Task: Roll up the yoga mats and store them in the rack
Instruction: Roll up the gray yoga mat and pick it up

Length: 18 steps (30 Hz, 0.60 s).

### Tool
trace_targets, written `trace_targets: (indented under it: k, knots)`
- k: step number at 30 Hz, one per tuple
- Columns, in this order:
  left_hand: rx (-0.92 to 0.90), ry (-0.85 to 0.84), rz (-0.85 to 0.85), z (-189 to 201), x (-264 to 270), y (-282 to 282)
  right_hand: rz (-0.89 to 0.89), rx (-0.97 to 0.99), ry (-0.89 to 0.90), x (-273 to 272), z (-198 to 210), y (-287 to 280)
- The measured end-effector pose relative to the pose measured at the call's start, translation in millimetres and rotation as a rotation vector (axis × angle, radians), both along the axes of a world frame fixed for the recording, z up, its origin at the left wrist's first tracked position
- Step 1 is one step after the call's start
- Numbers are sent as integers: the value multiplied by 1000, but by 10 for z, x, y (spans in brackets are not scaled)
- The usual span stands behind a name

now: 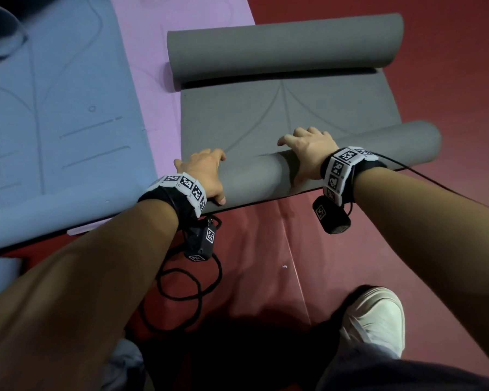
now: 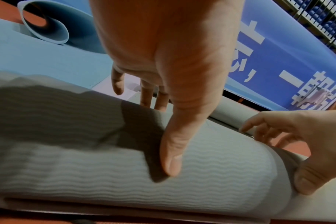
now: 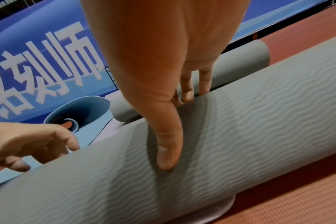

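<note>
The red floor (image 1: 449, 66) bears a grey mat (image 1: 280, 117), purple mat (image 1: 153, 66) and blue mat (image 1: 54, 108).

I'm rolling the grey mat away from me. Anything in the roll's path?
Yes: the far end of the grey mat is curled into a second roll across the flat stretch ahead.
</note>
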<state>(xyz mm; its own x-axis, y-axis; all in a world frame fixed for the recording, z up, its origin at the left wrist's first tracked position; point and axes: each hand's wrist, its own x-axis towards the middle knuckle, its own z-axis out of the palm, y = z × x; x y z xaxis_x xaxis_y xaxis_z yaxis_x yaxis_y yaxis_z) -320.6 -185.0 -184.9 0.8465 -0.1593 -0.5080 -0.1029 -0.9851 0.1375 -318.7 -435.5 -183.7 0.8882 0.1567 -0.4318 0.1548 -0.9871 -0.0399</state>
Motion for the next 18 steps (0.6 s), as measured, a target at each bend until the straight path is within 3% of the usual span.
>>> trace_targets:
  k: [6,15,18]
  knots:
    - [-58,16,89,-9,87,65,-112,173,-23,49,-43,-65]
    - [17,-42,24,-11,110,60,-91,97,-158,43,-69,-91]
    - [-40,-107,67,-5,107,74,-107,99,-186,38,-93,-90]
